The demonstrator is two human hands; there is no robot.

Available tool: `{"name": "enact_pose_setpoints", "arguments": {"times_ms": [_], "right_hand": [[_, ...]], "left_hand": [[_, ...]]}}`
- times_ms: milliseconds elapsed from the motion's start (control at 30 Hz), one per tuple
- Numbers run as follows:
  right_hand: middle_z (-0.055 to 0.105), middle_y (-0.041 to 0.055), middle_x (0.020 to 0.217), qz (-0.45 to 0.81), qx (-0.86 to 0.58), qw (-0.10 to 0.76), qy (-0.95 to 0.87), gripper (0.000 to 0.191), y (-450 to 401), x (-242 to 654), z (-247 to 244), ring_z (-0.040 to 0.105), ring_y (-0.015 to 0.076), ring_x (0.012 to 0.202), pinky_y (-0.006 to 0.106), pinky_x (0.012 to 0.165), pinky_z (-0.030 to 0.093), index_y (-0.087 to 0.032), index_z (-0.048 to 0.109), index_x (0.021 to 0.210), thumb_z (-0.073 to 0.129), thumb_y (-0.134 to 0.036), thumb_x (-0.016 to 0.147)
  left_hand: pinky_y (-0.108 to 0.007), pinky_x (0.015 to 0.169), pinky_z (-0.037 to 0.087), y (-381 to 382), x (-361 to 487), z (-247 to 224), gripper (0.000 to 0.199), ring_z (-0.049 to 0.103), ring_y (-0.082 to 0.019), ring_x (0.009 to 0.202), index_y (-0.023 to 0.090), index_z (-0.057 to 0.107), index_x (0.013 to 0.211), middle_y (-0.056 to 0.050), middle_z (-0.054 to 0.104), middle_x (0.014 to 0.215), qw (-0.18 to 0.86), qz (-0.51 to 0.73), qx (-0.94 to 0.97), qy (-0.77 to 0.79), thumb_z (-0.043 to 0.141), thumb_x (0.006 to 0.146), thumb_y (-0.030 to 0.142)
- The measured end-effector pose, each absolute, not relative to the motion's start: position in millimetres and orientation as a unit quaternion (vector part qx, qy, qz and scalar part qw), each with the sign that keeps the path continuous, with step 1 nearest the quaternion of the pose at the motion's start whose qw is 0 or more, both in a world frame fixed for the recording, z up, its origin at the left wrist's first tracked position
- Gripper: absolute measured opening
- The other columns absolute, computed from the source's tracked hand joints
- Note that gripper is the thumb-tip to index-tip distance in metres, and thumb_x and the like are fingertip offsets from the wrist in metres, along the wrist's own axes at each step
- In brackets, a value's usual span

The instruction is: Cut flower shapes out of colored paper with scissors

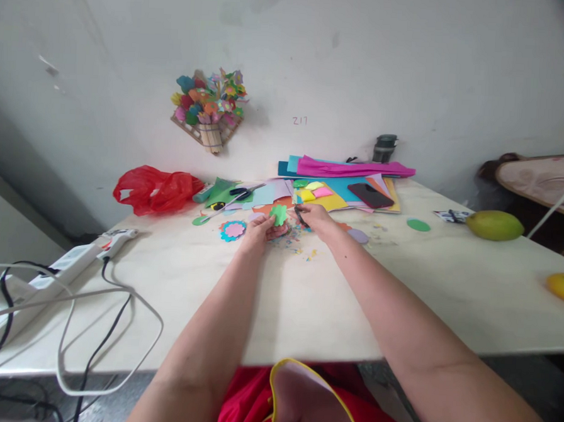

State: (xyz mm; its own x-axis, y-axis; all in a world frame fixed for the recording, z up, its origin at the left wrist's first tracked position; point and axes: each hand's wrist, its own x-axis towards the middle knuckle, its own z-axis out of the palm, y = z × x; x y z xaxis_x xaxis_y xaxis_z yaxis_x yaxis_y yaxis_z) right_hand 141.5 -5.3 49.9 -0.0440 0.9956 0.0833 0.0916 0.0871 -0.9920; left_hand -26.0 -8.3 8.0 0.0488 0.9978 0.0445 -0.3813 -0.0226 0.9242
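My left hand (259, 230) pinches a green paper flower (278, 214) with a scalloped edge, just above the table. Close to its right side, my right hand (314, 218) is closed around a pair of small dark-handled scissors (301, 216); the blades point toward the paper, but whether they touch it I cannot tell. Beneath the hands lie small paper scraps (293, 242) in several colours. To the left rests a layered pink and blue paper flower (233, 230). A purple paper disc (357, 236) lies right of my right hand.
Coloured paper sheets (340, 187), a phone (370, 195) and a second pair of scissors (245, 192) lie at the back. A red plastic bag (157, 192) sits back left. Power strips (66, 268) with cables line the left edge; a green mango (495, 225) is right.
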Motion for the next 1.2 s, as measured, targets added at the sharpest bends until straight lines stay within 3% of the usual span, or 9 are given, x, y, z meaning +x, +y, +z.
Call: {"name": "enact_pose_setpoints", "arguments": {"times_ms": [200,533,867,1033,1200], "right_hand": [[0.062,-0.0011,0.058,0.52,-0.471,0.473,-0.533,0.026,-12.5,147.0,57.2,0.054,0.0067,0.047,0.016,0.041,0.032,-0.013,0.061,0.076,0.082,-0.028,0.073],[0.051,-0.0097,0.051,0.513,-0.473,0.493,-0.52,0.025,-14.6,135.4,57.0,0.048,0.006,0.039,0.018,0.046,0.042,-0.017,0.054,0.079,0.061,0.005,0.069],[0.053,-0.0098,0.054,0.513,-0.462,0.499,-0.524,0.029,-13.6,133.0,58.2,0.053,0.0076,0.04,0.02,0.048,0.044,-0.017,0.056,0.082,0.057,0.009,0.07],[0.054,-0.0093,0.053,0.517,-0.459,0.497,-0.524,0.031,-19.6,130.2,61.6,0.055,0.0083,0.04,0.019,0.047,0.044,-0.015,0.058,0.087,0.054,0.01,0.069],[0.053,-0.0093,0.052,0.514,-0.467,0.498,-0.52,0.035,-22.6,128.6,62.8,0.056,0.0093,0.04,0.02,0.046,0.045,-0.014,0.061,0.092,0.054,0.009,0.067]], "left_hand": [[-0.036,0.077,0.061,-12.0,-26.0,10.1,0.027,0.074,-0.023,0.072,0.013,0.062,0.076,-0.007,0.072,0.07,0.592,0.571,0.433,0.37,0.084,0.069,0.028],[-0.026,0.06,0.057,-5.9,-25.0,4.6,0.028,0.069,-0.017,0.057,0.014,0.064,0.071,-0.005,0.07,0.063,0.559,0.57,0.451,0.399,0.085,0.067,0.032],[-0.034,0.069,0.059,-9.9,-23.5,8.4,0.043,0.071,-0.021,0.064,0.015,0.064,0.07,-0.005,0.069,0.062,0.562,0.581,0.444,0.387,0.087,0.059,0.049],[-0.029,0.066,0.057,-12.0,-21.6,8.5,0.038,0.068,-0.017,0.062,0.014,0.07,0.073,-0.004,0.071,0.067,0.552,0.57,0.47,0.386,0.092,0.051,0.037],[-0.034,0.075,0.058,-11.4,-21.7,5.9,0.037,0.071,-0.021,0.068,0.013,0.072,0.077,-0.006,0.073,0.071,0.565,0.576,0.466,0.362,0.091,0.054,0.035]]}}
